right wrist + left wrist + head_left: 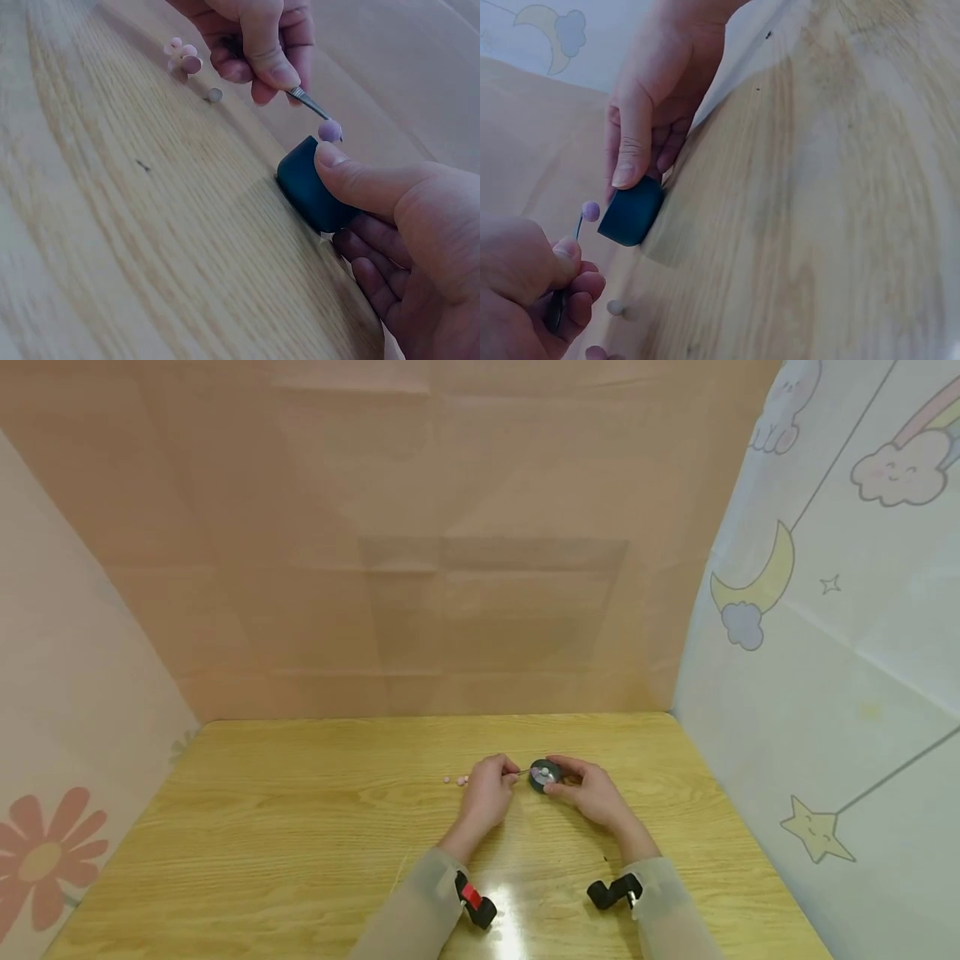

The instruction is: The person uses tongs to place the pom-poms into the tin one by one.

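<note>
My left hand (pixel 489 789) grips a pair of metal tweezers (pixel 309 102) between thumb and fingers. At the tweezers' tip is a small purple ball (pixel 329 131), close over the rim of a small dark teal cup (pixel 304 184). My right hand (pixel 592 789) holds that cup from its right side, thumb on the near wall and fingers round the far side. The cup is low at the tabletop, tilted in both wrist views. In the head view a pale spot shows inside the cup (pixel 536 787); most of its inside is hidden in the wrist views.
A greyish ball (pixel 215 95) lies on the wooden table (pixel 300 827) near my left hand. Several pink balls (pixel 184 56) lie beyond it, left of that hand. A paper-like backdrop (pixel 405 610) stands behind the table, with patterned sheets (pixel 847 652) at the sides.
</note>
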`<move>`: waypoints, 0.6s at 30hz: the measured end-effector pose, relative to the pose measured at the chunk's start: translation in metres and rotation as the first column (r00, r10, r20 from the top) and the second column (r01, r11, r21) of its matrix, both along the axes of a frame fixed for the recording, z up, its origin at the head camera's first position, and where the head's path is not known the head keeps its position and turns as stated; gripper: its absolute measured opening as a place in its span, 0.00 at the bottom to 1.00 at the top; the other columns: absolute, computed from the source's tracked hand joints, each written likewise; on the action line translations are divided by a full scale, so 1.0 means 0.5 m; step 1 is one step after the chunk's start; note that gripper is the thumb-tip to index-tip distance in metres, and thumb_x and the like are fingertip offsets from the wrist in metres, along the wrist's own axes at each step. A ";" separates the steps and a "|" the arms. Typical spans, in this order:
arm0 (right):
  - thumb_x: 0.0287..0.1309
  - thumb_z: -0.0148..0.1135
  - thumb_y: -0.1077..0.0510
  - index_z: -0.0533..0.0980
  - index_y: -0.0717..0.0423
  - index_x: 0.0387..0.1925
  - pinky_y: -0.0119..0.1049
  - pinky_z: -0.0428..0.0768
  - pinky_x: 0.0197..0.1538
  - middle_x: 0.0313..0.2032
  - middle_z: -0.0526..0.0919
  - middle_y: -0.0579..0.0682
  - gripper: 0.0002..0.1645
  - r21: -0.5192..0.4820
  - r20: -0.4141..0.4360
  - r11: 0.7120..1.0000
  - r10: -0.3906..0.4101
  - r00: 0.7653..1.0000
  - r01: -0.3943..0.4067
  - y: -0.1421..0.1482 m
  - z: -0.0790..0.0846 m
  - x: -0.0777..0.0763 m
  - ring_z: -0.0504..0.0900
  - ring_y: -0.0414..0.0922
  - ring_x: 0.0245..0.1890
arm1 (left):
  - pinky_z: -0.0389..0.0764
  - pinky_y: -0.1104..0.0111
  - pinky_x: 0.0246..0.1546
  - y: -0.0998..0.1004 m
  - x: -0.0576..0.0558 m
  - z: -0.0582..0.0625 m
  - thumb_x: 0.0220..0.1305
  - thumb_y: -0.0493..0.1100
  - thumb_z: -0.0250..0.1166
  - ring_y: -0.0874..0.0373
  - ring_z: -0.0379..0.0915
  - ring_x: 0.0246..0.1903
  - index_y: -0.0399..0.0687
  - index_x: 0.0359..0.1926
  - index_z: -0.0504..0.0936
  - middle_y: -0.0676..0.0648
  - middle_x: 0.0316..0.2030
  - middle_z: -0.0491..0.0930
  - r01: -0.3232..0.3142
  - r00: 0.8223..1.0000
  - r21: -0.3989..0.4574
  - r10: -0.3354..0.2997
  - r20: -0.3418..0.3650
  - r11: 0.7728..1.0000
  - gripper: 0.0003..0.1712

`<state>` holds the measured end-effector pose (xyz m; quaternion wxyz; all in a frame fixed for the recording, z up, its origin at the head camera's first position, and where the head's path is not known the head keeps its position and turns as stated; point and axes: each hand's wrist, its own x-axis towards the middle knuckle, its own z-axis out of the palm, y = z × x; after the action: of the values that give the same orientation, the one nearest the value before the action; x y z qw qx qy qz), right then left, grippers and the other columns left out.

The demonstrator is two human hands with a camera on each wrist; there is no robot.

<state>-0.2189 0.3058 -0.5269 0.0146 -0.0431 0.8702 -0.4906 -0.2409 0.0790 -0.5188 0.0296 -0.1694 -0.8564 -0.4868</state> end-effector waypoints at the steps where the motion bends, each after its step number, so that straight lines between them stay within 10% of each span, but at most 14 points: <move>1: 0.65 0.78 0.51 0.78 0.54 0.72 0.57 0.77 0.67 0.66 0.82 0.56 0.36 0.004 -0.002 1.000 0.000 1.000 0.000 0.000 0.000 0.000 0.82 0.53 0.63 | 0.82 0.67 0.36 0.003 0.000 0.000 0.72 0.32 0.70 0.60 0.80 0.35 0.43 0.39 0.88 0.50 0.35 0.86 -0.003 1.000 -0.006 0.003 -0.002 1.000 0.04; 18: 0.66 0.77 0.50 0.77 0.53 0.72 0.58 0.76 0.68 0.65 0.83 0.56 0.37 0.017 -0.008 1.000 0.001 1.000 -0.001 0.001 -0.001 0.001 0.81 0.55 0.64 | 0.84 0.64 0.40 0.027 -0.001 0.007 0.72 0.32 0.70 0.54 0.83 0.41 0.42 0.43 0.86 0.46 0.40 0.86 -0.005 0.998 -0.176 -0.006 -0.064 0.984 0.03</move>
<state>-0.2183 0.3062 -0.5275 0.0118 -0.0455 0.8743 -0.4830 -0.2413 0.0926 -0.5151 0.0422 -0.1873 -0.8946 -0.4035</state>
